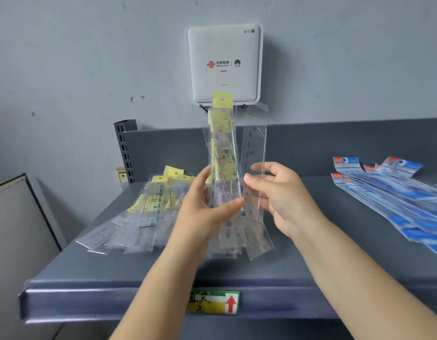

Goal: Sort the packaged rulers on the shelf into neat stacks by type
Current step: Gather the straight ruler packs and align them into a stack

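Grey shelf [274, 271] against grey wall [77, 57], router [223, 63] mounted.

Three groups of packaged rulers, places given relative to the grey shelf [286, 271].

Held bundle [223, 168]: several clear sleeves with yellow header cards and yellow-printed rulers, raised upright above shelf middle, fanned slightly, lower ends splayed. Topmost yellow header with punched hole at upper end. One nearly clear sleeve [255, 153] at the bundle's right edge, tilted a little rightward.

Yellow-header pile [144, 212]: lying flat on shelf left part, loosely fanned, headers toward the back wall, clear lower ends toward the front-left edge; overlapping, not squared.

Blue-header pile [394, 197]: lying flat on shelf right part, blue and red header cards toward the back, sleeves running diagonally toward front-right; overlapping, partly cut by frame edge.
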Available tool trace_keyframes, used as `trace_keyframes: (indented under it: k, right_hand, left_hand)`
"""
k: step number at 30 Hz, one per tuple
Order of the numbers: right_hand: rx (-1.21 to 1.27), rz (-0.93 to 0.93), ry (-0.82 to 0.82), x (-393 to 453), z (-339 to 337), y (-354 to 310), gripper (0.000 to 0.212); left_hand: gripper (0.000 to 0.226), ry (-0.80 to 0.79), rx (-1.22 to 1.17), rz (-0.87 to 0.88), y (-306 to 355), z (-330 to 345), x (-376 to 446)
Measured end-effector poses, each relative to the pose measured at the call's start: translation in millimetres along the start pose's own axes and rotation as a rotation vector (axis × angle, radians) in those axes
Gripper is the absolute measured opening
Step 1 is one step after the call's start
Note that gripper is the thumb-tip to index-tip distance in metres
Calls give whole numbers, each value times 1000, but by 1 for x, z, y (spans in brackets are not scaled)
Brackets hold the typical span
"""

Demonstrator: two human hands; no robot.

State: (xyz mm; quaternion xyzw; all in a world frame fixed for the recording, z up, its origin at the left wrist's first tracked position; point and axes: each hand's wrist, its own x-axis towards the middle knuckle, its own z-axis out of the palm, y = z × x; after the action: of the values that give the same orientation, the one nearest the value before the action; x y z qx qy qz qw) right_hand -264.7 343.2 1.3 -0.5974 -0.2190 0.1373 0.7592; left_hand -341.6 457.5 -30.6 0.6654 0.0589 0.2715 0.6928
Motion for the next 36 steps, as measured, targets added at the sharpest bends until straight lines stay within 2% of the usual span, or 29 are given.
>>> trace_keyframes:
  k: [4,6,10,11,13,15,16,18,19,20,22,24,26,29,34,36]
  right_hand:
    - [2,-48,73,-1,-13,1,14]
    - [-55,-86,122,-2,-25,-2,14]
    - [-223,-67,176,-3,-64,-1,21]
    - [-339,-42,202,-2,-74,3,24]
    - [-762,47,285,3,-89,12,30]
    - [-1199,180,354,1,-92,20,46]
    - [-1293,173,408,-1,-89,22,54]
    - [-1250,-44,513,-7,-77,20,55]
    - [-1118,-168,502,-10,-69,17,51]
    - [-923,-233,427,-15,-60,14,45]
    - [-567,-174,144,-26,-41,11,35]
    - [-561,-123,-76,-31,-30,17,31]
    - [-619,-141,-135,-33,-25,21,26]
    - [-590,-182,-46,-31,-26,24,21]
    - [-447,-302,194,-29,-49,17,24]
    - [-738,-244,270,-26,-69,13,24]
  left_hand:
    - [77,12,-20,-9,-4,-3,8]
    - [85,37,9,6,-6,-5,9]
    - [75,25,15,48,-5,-7,9]
    - [75,2,14,57,-5,-6,9]
    - [75,-52,23,76,-6,-4,9]
    - [77,-96,47,87,-7,-3,9]
    - [80,-118,60,88,-8,-3,10]
    - [86,-160,91,93,-10,-2,11]
    - [88,-176,99,104,-10,-2,10]
    - [88,-189,105,113,-10,-2,11]
    - [85,-211,104,149,-11,0,11]
    - [82,-222,110,170,-9,1,9]
    - [81,-210,121,159,-9,1,8]
    - [82,-170,121,139,-9,-1,8]
    - [82,-123,73,92,-10,-3,7]
    - [80,-117,88,95,-11,-3,6]
